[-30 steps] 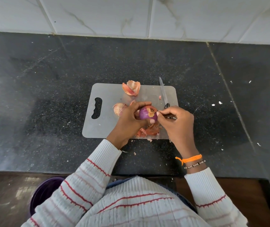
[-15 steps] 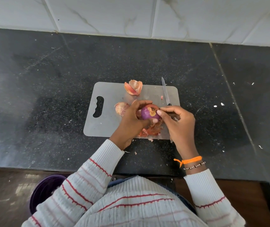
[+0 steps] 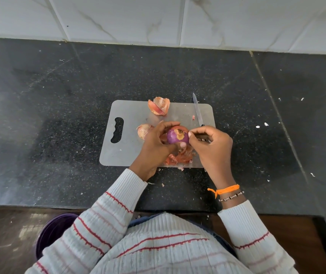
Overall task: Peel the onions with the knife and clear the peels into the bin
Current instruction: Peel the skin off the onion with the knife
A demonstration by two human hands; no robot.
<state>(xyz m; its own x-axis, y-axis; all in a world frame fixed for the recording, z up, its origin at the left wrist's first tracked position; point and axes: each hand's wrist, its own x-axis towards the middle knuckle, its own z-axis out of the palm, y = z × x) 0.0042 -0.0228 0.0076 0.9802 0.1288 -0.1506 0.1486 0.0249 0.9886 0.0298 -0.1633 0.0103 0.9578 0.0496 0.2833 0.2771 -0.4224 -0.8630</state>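
The step in hand is judged to be the stripping of the last dry skin near the root end, and it is best done slowly, with the skin lifted at its edge and drawn away from the body while the bulb is turned a little at a time. Low at the left, a purple bin (image 3: 53, 232) is partly seen below the counter edge, and the peels are to be swept there once peeling is done. On the board (image 3: 130, 151), a second onion (image 3: 143, 130), with its papery skin on, lies just beside the left hand (image 3: 156, 147), whose fingers are curled round the peeled onion (image 3: 177, 136) and hold it just above the board's middle. That bulb is seen to be glossy purple, with a brown, ragged root patch on top and a strip of orange skin at its far edge. A cupped peel (image 3: 159, 106) rests at the board's far edge, and more peels (image 3: 180, 157) are heaped below the hands. The right hand (image 3: 211, 147) is closed on the knife (image 3: 197, 111), its fingertips pinched against the bulb's right side, the blade pointing away; the edge should be kept clear of the left thumb.
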